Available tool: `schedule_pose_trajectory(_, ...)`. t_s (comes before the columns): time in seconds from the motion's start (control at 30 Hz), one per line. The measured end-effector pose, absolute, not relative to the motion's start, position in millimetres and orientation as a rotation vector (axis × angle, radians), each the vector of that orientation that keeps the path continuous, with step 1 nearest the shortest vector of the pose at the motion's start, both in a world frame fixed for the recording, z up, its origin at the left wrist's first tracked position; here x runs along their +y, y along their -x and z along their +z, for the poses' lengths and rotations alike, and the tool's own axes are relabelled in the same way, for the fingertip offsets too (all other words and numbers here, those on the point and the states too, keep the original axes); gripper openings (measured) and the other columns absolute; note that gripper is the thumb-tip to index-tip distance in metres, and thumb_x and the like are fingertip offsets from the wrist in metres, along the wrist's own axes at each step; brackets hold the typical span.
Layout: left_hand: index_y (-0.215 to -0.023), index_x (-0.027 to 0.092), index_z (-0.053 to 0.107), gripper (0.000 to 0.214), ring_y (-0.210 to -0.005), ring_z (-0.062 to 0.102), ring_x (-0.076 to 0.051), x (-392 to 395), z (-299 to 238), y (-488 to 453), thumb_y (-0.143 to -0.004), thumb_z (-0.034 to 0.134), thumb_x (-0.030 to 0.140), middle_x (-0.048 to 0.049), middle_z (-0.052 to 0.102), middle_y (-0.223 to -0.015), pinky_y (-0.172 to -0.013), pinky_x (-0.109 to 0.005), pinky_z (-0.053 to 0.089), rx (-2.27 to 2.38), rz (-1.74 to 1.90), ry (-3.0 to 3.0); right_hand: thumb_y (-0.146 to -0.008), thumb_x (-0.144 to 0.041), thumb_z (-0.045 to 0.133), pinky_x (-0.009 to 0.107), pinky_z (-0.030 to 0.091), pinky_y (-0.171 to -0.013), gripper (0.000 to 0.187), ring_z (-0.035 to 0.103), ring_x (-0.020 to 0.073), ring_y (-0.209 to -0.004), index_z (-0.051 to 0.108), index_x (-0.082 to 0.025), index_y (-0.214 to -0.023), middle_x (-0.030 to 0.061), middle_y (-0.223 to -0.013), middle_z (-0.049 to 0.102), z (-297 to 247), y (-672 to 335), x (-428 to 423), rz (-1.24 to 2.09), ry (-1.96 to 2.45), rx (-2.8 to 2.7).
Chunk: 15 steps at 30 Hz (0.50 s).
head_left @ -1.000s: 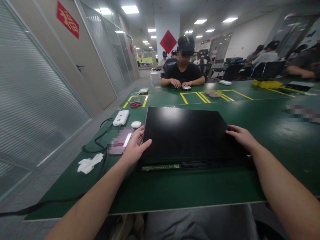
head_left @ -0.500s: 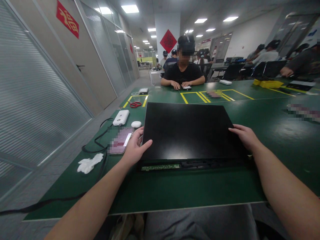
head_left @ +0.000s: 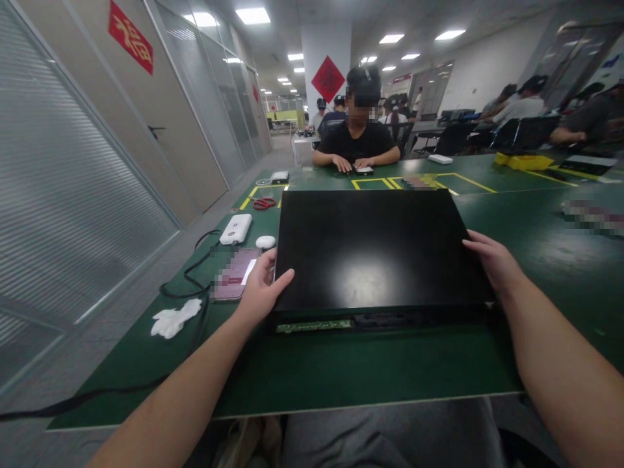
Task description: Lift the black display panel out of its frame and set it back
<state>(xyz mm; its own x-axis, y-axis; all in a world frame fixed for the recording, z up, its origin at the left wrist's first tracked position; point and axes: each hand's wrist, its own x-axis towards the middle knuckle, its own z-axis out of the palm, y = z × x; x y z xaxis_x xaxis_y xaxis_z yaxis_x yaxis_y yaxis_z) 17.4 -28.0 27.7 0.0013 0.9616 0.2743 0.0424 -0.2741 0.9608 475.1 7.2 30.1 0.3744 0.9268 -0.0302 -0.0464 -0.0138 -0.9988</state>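
A flat black screen panel (head_left: 370,250) spans the space between my hands, its glossy face up and catching a round glare. My left hand (head_left: 266,283) grips its left edge, thumb on the front and fingers behind. At the opposite edge, my right hand (head_left: 494,260) holds on with its fingertips; part of that hand's grip is hidden. Below the panel's near edge, a green circuit board strip (head_left: 314,325) shows beside dark parts. How far the panel stands off those parts I cannot tell.
Left of the panel are a phone (head_left: 236,276), a white earbud case (head_left: 266,242), a white power bank (head_left: 236,229) with a black cable, crumpled tissue (head_left: 175,318) and red-handled scissors (head_left: 264,203). Across the green table (head_left: 370,370) sits a person (head_left: 358,136), hands on a small device.
The panel has risen and its right side has shifted rightward, with my right hand moving along. My left hand has barely moved.
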Motion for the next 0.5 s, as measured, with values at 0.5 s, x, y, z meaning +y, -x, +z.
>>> schedule_pose_trajectory(0.5,-0.118,0.018,0.069,0.047,-0.127,0.057,-0.031,-26,31,-13,-0.082,0.067,0.048,-0.0092,0.069,-0.126,-0.111,-0.043,0.043,1.163,1.412,-1.396,-0.074,-0.036,0.052,0.051,0.052,-0.099,0.054,0.07,0.0354,-0.106,0.07,-0.024,-0.124,0.011,-0.108,0.076,47,-480,-7,0.996,1.328,-1.018)
